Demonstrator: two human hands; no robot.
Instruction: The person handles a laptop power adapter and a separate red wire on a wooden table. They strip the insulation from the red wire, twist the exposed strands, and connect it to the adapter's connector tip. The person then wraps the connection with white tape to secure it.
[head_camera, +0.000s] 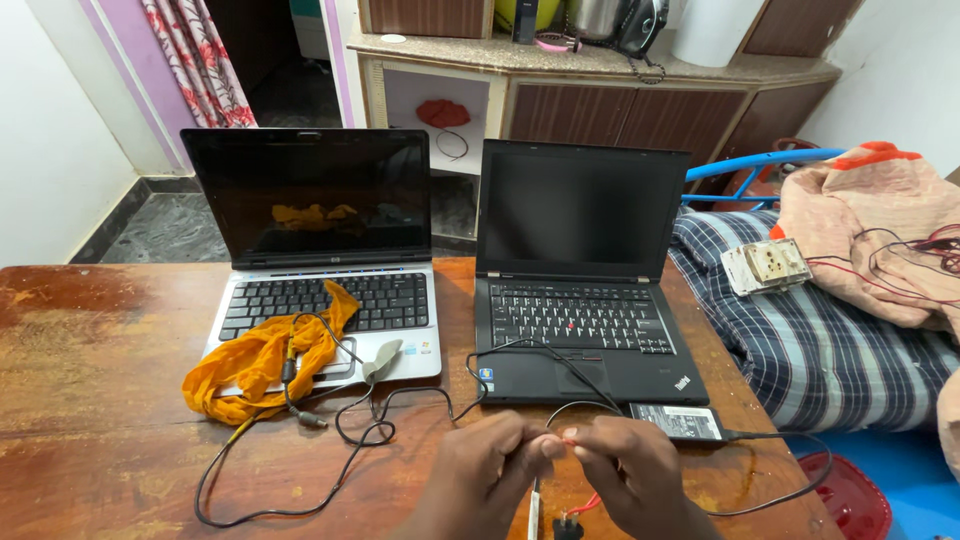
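1. The left hand (480, 470) and the right hand (630, 475) meet at the near edge of the wooden tabletop (90, 380), fingertips almost touching.
2. Both grips are pinched together on a thin wire (566, 436) held between them; the left thumb and forefinger close on it from the left, the right ones from the right.
3. Below the hands a white cable (533, 510), a bit of red wire (590, 502) and a small black plug (567, 527) hang at the near edge; whether these join the pinched wire cannot be told.
4. Just right of the hands lies a black power adapter (678, 421), its cord looping off toward the right edge.
5. Beyond the hands stands a black laptop (580, 290), open with a dark screen.
6. To its left stands a silver laptop (320, 270), also open and dark, with an orange cloth (255, 365) draped over its near left corner.
7. A thin black cable (300, 470) curls across the tabletop from the cloth toward the hands.
8. Far right, a bed with a striped blanket (820, 350) carries a white socket board (767, 265) with red wires trailing from it.
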